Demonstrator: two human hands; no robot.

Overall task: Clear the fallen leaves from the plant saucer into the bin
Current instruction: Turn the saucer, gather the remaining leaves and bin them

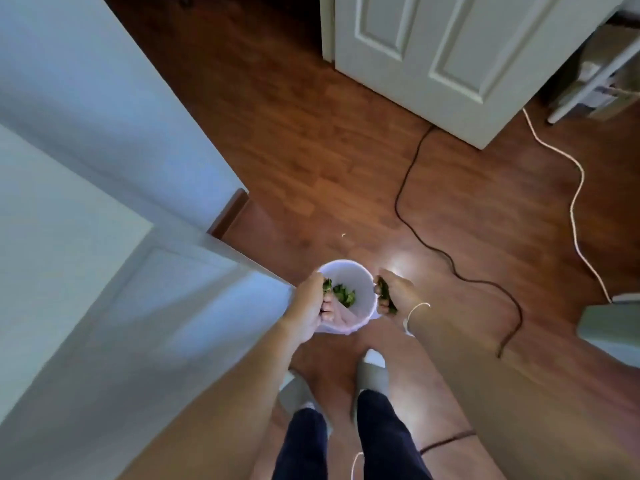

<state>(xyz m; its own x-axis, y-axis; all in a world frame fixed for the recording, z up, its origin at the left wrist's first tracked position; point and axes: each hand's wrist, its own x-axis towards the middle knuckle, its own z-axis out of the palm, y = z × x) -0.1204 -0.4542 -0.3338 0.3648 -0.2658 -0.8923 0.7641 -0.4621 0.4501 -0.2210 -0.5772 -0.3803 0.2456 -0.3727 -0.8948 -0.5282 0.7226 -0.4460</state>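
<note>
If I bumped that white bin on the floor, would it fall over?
Probably, yes. The white bin looks small and thin-walled, so likely light. It holds only a few leaves, which add little weight. It stands on a smooth wooden floor, so it might slide first.

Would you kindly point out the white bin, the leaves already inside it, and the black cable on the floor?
white bin (363, 282): head view, inner right wall.
leaves (344, 295): head view, middle of the green pile inside.
black cable (403, 181): head view, its curve on the floor.
</note>
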